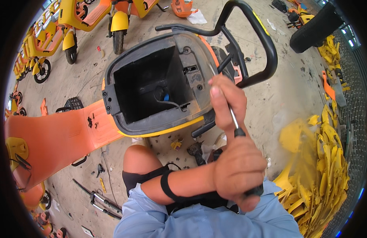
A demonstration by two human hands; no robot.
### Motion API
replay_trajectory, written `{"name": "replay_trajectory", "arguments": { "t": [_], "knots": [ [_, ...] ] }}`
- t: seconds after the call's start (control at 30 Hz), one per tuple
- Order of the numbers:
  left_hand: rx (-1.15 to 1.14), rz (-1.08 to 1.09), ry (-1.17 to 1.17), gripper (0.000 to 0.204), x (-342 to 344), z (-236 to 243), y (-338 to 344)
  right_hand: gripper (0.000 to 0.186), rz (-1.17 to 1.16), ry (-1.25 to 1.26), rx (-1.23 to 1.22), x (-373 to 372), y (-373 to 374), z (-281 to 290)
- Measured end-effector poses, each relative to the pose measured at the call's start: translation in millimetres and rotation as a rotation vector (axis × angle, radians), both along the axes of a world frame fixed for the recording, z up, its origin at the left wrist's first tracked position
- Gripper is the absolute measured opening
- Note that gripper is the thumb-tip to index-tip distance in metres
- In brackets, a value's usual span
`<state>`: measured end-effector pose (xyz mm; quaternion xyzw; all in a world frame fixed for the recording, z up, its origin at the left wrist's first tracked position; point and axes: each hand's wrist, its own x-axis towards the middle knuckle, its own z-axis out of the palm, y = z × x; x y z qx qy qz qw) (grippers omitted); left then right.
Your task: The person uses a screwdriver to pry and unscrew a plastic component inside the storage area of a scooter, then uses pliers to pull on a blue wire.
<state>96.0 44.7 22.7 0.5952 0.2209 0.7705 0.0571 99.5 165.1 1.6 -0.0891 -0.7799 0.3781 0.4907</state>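
My left hand (241,168), its forearm crossing in front of me, is wrapped round the black handle of a long screwdriver (233,117). Farther up, my right hand (230,99) has its fingers closed about the metal shaft. The shaft runs on toward the right rim of a black storage bucket (151,129) on an orange and yellow scooter; where its tip meets the scooter is too blurred to tell. A black tubular rear rack (271,51) rises just beyond my right hand. Inside the bucket lies a cable with a blue piece (166,97).
Several small dark screws (90,121) lie on the scooter's orange footboard (64,137). Yellow scooters (120,23) stand at the far left. A heap of yellow panels (318,178) fills the right side. On the floor are a fork-like metal part (102,200) and a yellow-handled tool (102,185).
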Motion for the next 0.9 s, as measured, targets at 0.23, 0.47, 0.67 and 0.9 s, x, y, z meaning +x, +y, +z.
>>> {"name": "replay_trajectory", "arguments": {
  "t": [0.23, 0.47, 0.67, 0.9],
  "knots": [
    [-0.020, 0.022, 0.028, 0.042, -13, -2, 15, 0.028, 0.039, -0.032, 0.010, -8, 18, 2],
    [0.037, 0.000, 0.004, 0.034, -17, -1, 21, 0.025, -0.063, -0.119, -0.084, -10, 11, 9],
    [0.033, 0.000, -0.081, 0.036, -10, 15, 13, 0.027, -0.003, -0.087, 0.072, -9, 19, 7],
    [0.047, 0.056, -0.118, 0.039, -19, 17, 25, 0.034, -0.074, -0.135, 0.014, -16, 14, 11]
  ]
}}
